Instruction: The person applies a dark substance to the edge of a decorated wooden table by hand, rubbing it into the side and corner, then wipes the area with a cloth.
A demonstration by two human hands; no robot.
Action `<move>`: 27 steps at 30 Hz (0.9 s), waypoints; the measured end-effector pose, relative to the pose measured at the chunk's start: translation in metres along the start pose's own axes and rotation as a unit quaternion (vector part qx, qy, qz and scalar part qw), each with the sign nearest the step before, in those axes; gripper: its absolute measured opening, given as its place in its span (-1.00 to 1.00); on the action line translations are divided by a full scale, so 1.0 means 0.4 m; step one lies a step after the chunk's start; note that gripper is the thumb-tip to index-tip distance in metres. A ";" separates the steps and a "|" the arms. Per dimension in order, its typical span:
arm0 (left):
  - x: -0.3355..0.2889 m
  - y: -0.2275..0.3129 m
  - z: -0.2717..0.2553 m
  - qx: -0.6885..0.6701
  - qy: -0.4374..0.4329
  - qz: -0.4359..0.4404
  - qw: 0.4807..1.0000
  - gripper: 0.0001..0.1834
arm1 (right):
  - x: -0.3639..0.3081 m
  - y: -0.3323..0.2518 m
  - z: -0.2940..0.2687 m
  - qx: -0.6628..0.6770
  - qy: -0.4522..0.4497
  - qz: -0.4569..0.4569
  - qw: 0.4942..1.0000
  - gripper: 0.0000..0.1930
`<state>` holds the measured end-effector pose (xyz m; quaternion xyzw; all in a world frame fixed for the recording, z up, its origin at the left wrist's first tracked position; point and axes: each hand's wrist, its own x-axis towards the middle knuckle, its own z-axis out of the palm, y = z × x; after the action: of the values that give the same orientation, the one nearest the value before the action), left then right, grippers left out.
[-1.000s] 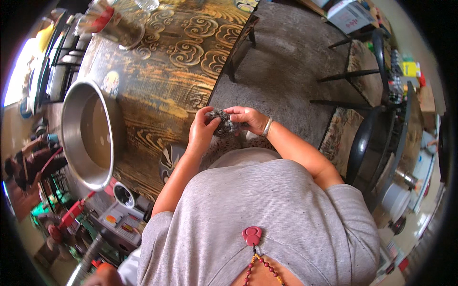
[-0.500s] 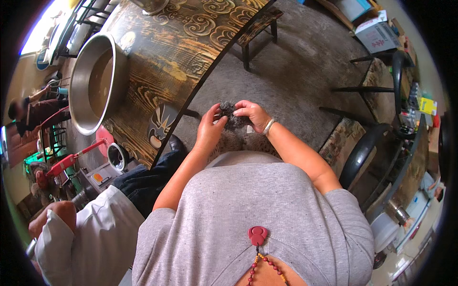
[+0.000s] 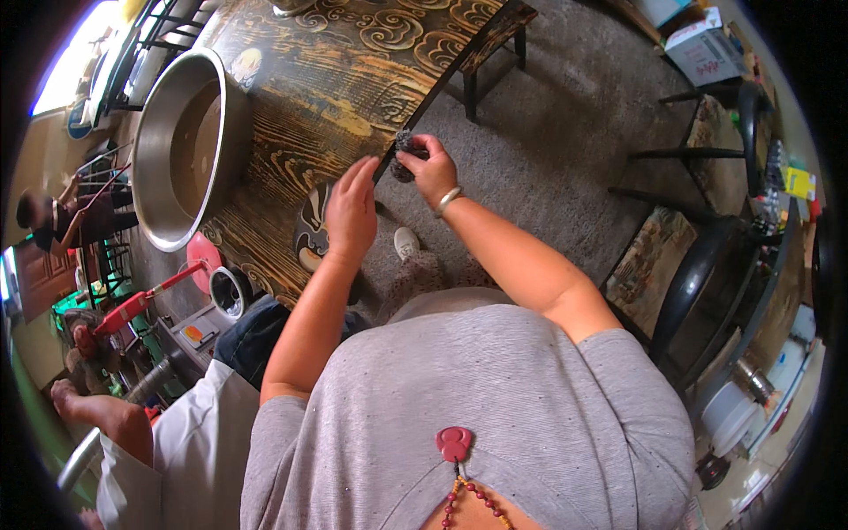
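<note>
A dark grey, frizzy scouring pad, apparently steel wool (image 3: 403, 157), is pinched in the fingers of my right hand (image 3: 430, 171) at the edge of the wooden table (image 3: 309, 115). My left hand (image 3: 352, 210) is apart from it to the left, holding nothing, with its fingers stretched out over the table's near edge. Below that hand, partly covered by it, is a dark stool top with a painted face pattern (image 3: 311, 231). Carved swirls and strong grain mark the tabletop.
A large metal basin (image 3: 231, 146) with brownish liquid sits at the table's left. A wooden bench (image 3: 495, 49) stands beyond the table. Black-framed chairs (image 3: 707, 274) are at the right. Close on my left sits a person in a white garment (image 3: 194, 450); another person (image 3: 75, 212) stands farther off.
My left hand has come off the scouring pad and opened. My right hand has carried the pad up and left to the table edge. The view has shifted slightly.
</note>
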<state>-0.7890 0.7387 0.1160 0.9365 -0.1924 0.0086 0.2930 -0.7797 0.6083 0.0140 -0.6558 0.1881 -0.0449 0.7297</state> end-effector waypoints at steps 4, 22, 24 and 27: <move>0.049 -0.035 -0.030 0.152 -0.134 0.114 0.973 -0.53 | -0.085 0.012 0.088 -0.075 0.069 -0.030 0.994 -0.72; 0.110 -0.061 0.022 0.291 -0.121 0.241 0.918 -0.77 | -0.093 0.014 0.131 0.107 0.133 0.015 0.985 -0.84; 0.054 -0.082 -0.006 0.325 -0.164 0.232 0.902 -0.78 | -0.148 0.010 0.122 -0.001 -0.003 -0.007 1.000 -0.85; -0.059 -0.123 -0.039 0.324 -0.149 0.258 0.898 -0.85 | -0.247 0.148 0.179 -0.127 -0.137 -0.019 0.982 -0.88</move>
<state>-0.7913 0.7928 0.0992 0.8877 -0.4549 0.0061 -0.0713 -0.8578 0.7145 -0.0174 -0.7467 0.0780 0.0557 0.6583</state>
